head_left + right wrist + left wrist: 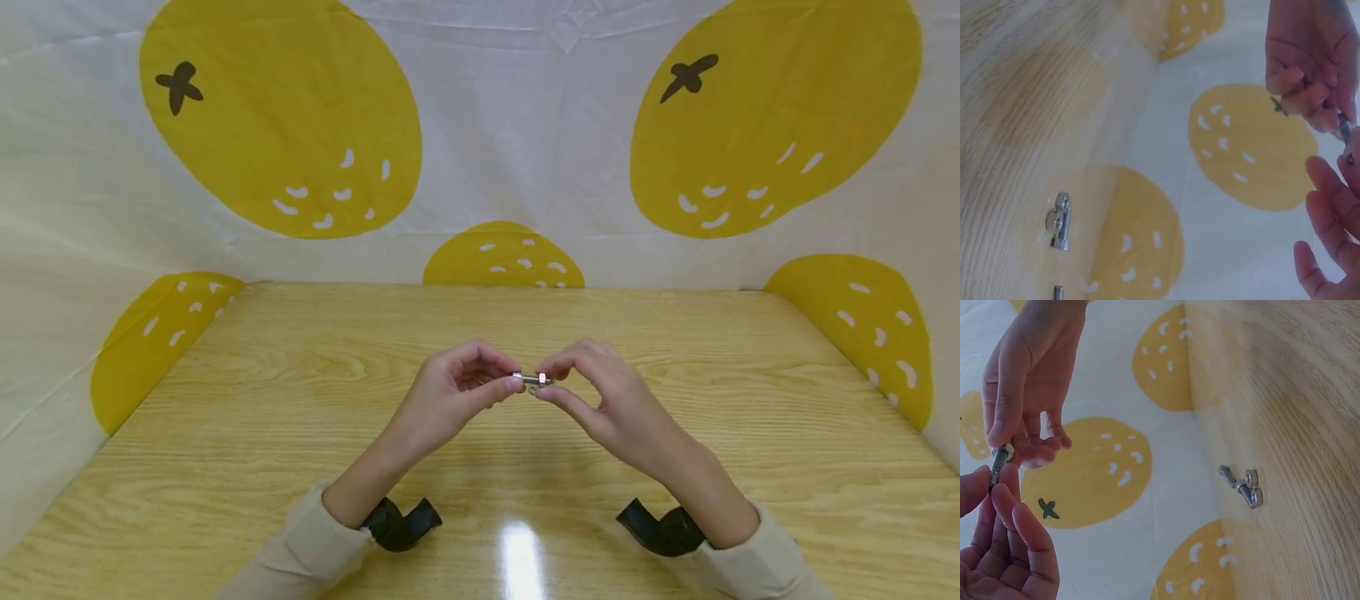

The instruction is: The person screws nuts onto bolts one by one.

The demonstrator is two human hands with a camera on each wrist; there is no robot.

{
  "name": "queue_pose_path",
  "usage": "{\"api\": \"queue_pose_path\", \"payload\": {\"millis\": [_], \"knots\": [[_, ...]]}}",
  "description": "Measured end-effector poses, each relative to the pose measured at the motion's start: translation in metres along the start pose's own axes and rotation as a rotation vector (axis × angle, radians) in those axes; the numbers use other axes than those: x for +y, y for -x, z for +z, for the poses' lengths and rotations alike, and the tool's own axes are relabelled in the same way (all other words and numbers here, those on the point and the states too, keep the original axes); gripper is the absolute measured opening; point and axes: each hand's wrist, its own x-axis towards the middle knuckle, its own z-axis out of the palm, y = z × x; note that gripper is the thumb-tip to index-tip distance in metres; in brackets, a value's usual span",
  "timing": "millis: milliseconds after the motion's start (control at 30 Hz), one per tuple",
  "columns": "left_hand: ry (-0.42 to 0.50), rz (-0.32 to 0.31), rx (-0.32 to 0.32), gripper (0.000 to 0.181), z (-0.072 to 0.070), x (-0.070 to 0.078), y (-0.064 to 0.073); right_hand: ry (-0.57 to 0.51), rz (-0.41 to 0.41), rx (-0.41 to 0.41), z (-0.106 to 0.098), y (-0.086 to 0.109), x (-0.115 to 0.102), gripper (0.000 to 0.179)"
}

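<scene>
Steel-grey, a threaded bolt [998, 465] is being pinched at one end by the left hand [448, 393], and its hex nut [542, 379], near the other, is being gripped by the right hand [617, 398] above the wooden tabletop [262, 400].

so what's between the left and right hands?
A metal bolt, with a nut on it at the right hand; the left hand pinches the other end. Head view shows it.

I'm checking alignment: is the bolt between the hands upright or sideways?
Sideways, roughly level: the head view shows the bolt running across from the left hand to the right hand.
</scene>
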Motion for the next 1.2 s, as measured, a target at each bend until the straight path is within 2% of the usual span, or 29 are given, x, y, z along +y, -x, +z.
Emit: {"api": "queue_pose_path", "payload": {"millis": [167,367,433,500,533,667,767,867,1033,1200], "knots": [[0.005,-0.014,-0.006,0.016,0.001,0.0006,0.001,0.019,0.085,-0.042,0.0024,0.0023,-0.0018,0.003],[0.006,-0.029,-0.006,0.014,0.0026,0.0005,0.0011,0.049,0.177,-0.068,0.0046,0.0014,-0.0025,0.029],[0.009,-0.028,-0.007,0.015,0.0028,0.0001,0.0009,0.04,0.204,-0.077,0.0028,0.0011,-0.0024,0.026],[0.01,-0.024,-0.007,0.016,0.0026,0.0,0.0008,0.025,0.224,-0.087,0.0001,0.0012,-0.003,0.014],[0.01,-0.024,-0.006,0.016,0.0025,0.0001,0.0008,0.017,0.222,-0.089,-0.0011,0.0015,-0.0033,0.011],[0.006,-0.021,-0.001,0.018,0.0017,0.0005,0.0008,-0.002,0.13,-0.066,-0.0029,0.001,-0.0036,0.034],[0.007,-0.02,0.0,0.018,0.0014,0.0011,0.0008,-0.012,0.033,-0.032,-0.0022,-0.0007,-0.0027,0.034],[0.005,-0.019,-0.002,0.018,0.0013,0.0018,0.0011,-0.019,-0.014,-0.011,-0.0018,-0.0024,-0.0021,0.032],[0.008,-0.018,-0.009,0.018,0.0014,0.0024,0.0018,-0.016,-0.026,-0.003,-0.0009,-0.0033,-0.001,0.026],[0.013,-0.019,-0.012,0.017,0.0027,0.0009,0.0017,-0.012,0.015,-0.018,0.0029,-0.0011,0.0015,0.01]]}}
